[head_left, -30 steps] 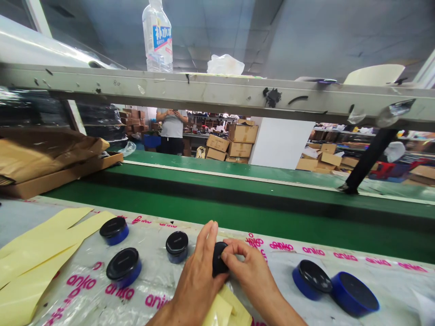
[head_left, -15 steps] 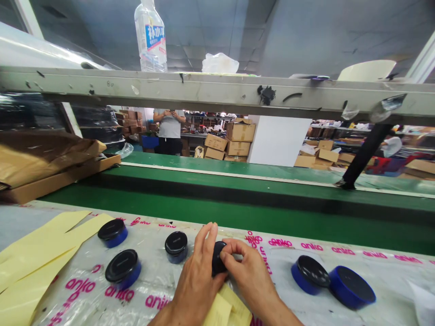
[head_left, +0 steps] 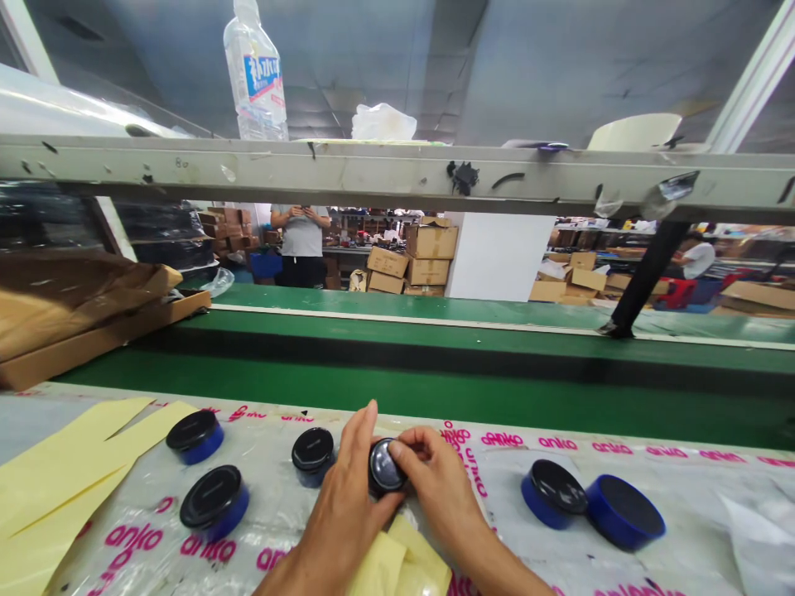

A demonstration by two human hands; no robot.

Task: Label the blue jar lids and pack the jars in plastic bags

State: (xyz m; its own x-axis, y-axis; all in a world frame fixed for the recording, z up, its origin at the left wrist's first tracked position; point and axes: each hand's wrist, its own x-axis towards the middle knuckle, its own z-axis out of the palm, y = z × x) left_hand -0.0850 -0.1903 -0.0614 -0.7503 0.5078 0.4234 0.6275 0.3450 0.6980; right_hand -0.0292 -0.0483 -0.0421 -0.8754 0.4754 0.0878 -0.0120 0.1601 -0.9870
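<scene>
We find both hands closed on one small round black puck [head_left: 385,468], held just above the counter [head_left: 696,513] near its far edge. Our left hand [head_left: 344,505] cups the puck from the left, fingers extended past its rim; our right hand [head_left: 435,488] pinches it from the right with thumb and fingertips at its glossy top face. Beneath the wrists lie yellow backing sheets [head_left: 397,563], and a larger spread of yellow paper [head_left: 68,455] covers the counter's left end. To the left stand three blue-bodied, black-topped pucks: one just beside the left hand [head_left: 312,454], one nearer us [head_left: 214,507], one further left [head_left: 194,435]. To the right, well apart from the hands, two more [head_left: 552,492] [head_left: 624,511] lie touching each other (both tilted). The open stretch between the right hand and that pair is bare printed plastic film [head_left: 497,497]. Past the counter's far edge runs the green conveyor belt [head_left: 435,389], with a cardboard tray [head_left: 93,331] at its left end. An overhead shelf [head_left: 397,170] carries a water bottle [head_left: 254,74].
</scene>
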